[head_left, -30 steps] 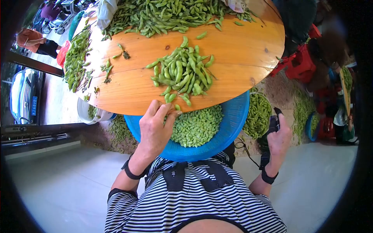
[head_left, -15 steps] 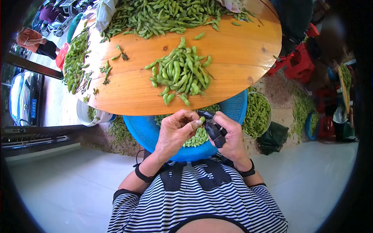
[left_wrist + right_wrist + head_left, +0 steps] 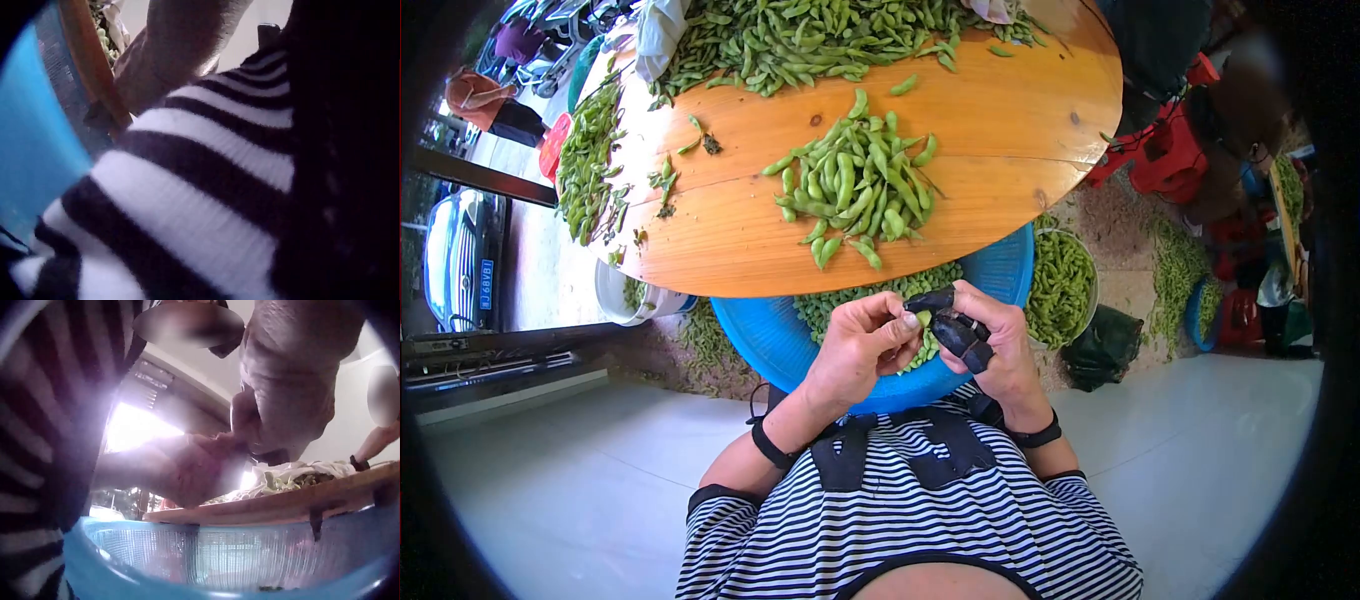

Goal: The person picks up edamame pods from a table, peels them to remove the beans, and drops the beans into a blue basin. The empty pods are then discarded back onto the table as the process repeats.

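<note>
In the head view both hands meet over the blue basket [image 3: 745,345], just off the table's near edge. Thumb and fingers of my left hand [image 3: 850,352] pinch a green soybean pod [image 3: 923,318]. From the other side my right hand [image 3: 1000,350], with black covers on its thumb and fingers, grips the same pod. Shelled beans [image 3: 825,312] lie in the basket, partly hidden by the hands. A heap of pods [image 3: 860,180] sits on the wooden table [image 3: 990,190] ahead. The right wrist view shows the hands close together above the basket's rim.
A larger pile of pods [image 3: 800,45] covers the table's far side, with more pods [image 3: 590,170] along its left edge. A bucket of pods [image 3: 1060,285] stands right of the basket and a white bucket [image 3: 615,295] left. Red stools [image 3: 1168,160] are at the right.
A second ago my left hand was at the table edge by the pods and my right was out to the side. Both came together over the basket, and the pod is now between them.
</note>
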`<state>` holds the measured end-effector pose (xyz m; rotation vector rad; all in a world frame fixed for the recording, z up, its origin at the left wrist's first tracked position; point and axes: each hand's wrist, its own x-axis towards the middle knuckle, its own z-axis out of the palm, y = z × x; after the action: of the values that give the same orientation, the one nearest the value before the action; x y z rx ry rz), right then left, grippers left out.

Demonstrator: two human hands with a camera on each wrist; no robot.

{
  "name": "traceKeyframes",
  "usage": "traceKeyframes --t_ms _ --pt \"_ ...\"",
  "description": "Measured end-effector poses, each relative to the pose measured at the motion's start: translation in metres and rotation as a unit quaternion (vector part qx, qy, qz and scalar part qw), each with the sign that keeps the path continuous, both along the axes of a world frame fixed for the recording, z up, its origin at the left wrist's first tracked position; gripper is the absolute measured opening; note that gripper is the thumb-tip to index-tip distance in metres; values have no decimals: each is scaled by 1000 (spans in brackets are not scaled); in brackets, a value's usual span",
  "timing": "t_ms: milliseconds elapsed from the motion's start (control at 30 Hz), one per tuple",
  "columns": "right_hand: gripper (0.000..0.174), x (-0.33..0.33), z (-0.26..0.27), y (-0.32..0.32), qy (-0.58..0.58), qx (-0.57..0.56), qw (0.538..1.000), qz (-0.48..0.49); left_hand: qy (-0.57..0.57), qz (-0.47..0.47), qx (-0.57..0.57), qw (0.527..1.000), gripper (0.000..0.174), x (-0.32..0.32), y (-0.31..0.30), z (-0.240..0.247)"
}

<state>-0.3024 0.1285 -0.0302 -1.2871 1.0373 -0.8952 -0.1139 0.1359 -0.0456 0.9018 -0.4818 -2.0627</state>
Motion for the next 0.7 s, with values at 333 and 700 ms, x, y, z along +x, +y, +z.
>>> traceKeyframes --t_ms 333,700 --pt "26 -5 -5 5 243 -244 938 -35 -470 -5 -397 788 5 7 9 -12" --pt "18 0 -3 5 176 -174 965 -87 -259 -53 -236 935 12 -2 -2 8"
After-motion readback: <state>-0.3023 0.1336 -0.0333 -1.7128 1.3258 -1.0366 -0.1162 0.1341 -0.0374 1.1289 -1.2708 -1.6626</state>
